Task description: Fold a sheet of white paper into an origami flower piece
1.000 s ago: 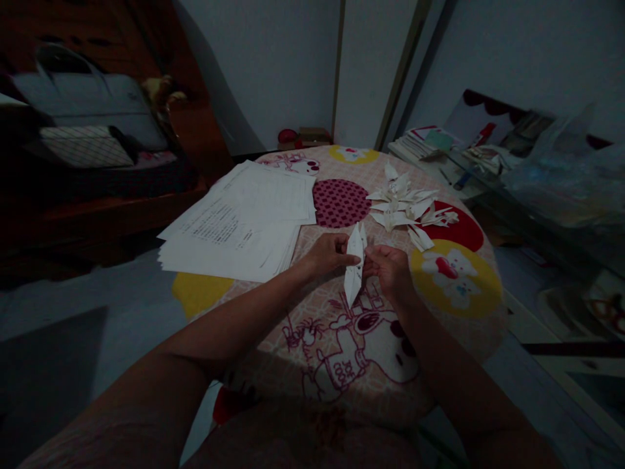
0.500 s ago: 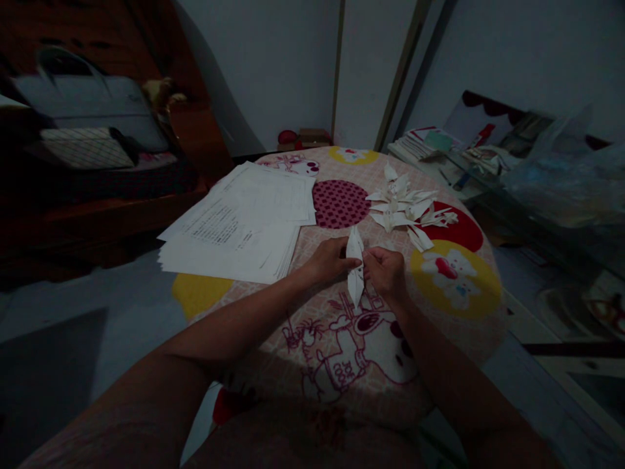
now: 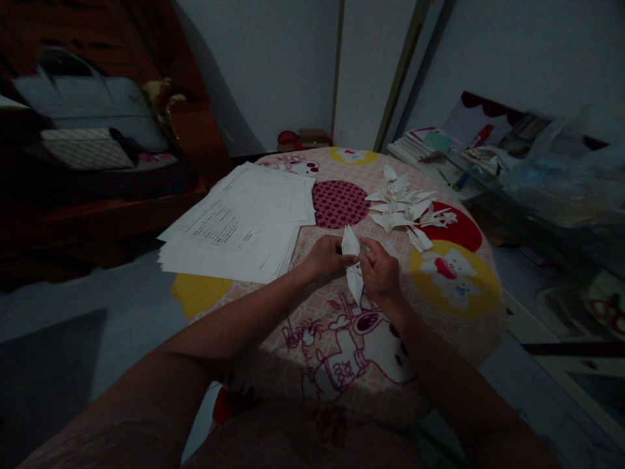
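Observation:
A narrow folded paper piece, white and pointed at both ends, is held above the patterned tablecloth. My left hand pinches it from the left near its middle, thumb across the front. From the right, my right hand grips its edge between thumb and curled fingers. Beyond my hands lies a cluster of similar folded paper pieces, several of them overlapping. To the left of my hands is a fanned stack of printed paper sheets.
Right of the table stands a glass-topped cabinet bearing papers and a crumpled clear plastic bag. On the left, a wooden bench carries a light grey handbag. Small boxes sit behind the table.
The upper tip of the folded paper has tilted slightly left. My right hand has shifted a little left, its fingers higher on the paper's edge.

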A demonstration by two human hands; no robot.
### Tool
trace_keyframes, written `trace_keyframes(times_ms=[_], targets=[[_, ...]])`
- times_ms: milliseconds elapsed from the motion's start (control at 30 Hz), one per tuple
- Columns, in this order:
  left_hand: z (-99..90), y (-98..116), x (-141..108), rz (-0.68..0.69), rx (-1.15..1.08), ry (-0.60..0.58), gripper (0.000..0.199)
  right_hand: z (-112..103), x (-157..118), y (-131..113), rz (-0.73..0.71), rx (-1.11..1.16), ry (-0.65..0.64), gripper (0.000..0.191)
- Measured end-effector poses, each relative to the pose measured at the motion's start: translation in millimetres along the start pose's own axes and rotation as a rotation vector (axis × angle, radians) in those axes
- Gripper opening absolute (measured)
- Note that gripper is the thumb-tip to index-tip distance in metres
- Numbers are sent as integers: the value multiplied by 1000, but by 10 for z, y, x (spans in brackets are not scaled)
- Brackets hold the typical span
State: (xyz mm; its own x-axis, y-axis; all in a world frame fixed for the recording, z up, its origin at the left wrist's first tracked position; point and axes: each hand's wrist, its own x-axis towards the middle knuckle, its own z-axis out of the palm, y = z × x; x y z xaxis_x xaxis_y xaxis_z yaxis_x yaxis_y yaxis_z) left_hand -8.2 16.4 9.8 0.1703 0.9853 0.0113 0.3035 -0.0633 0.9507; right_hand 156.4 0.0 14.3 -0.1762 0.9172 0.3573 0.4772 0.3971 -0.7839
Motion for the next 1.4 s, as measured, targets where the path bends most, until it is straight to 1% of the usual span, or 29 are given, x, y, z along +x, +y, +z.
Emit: trace_keyframes(times_ms=[67, 167, 300, 400, 533, 633, 767, 833, 1033, 1133, 1200, 1300, 1400], targets=[[2, -20, 6, -30, -55, -18, 23, -1, -7, -13, 6, 15, 12, 29], [11, -38, 16, -39, -111, -26, 26, -1, -13, -16, 11, 70, 13, 21], [30, -68, 21, -16, -176, -42, 29, 14, -5, 10, 100, 194, -31, 15], [39, -73, 12, 11, -166, -52, 28, 21, 13, 20, 172, 269, -53, 13], [34, -41, -6, 33, -94, -85, 28, 10, 31, 25, 167, 253, -52, 14], [3, -18, -12, 39, -127, -158, 31, -6, 33, 38, 152, 226, -49, 15], [-71, 4, -10, 6, -204, -315, 32, -25, 32, 48, 124, 179, -35, 17], [-100, 13, -9, -9, -223, -347, 30, -32, 31, 47, 107, 153, -36, 17], [-103, 27, -18, -12, -249, -343, 27, -27, 28, 35, 91, 137, -32, 17], [-90, 39, -28, -32, -235, -303, 25, -13, 30, 27, 113, 173, -28, 17], [-85, 49, -28, -61, -251, -264, 22, -10, 38, 21, 197, 267, -40, 18], [-91, 64, -15, -110, -303, -206, 17, -26, 58, 15, 374, 476, -59, 24], [-113, 71, 6, -140, -331, -151, 17, -59, 71, 22, 468, 583, -98, 33]])
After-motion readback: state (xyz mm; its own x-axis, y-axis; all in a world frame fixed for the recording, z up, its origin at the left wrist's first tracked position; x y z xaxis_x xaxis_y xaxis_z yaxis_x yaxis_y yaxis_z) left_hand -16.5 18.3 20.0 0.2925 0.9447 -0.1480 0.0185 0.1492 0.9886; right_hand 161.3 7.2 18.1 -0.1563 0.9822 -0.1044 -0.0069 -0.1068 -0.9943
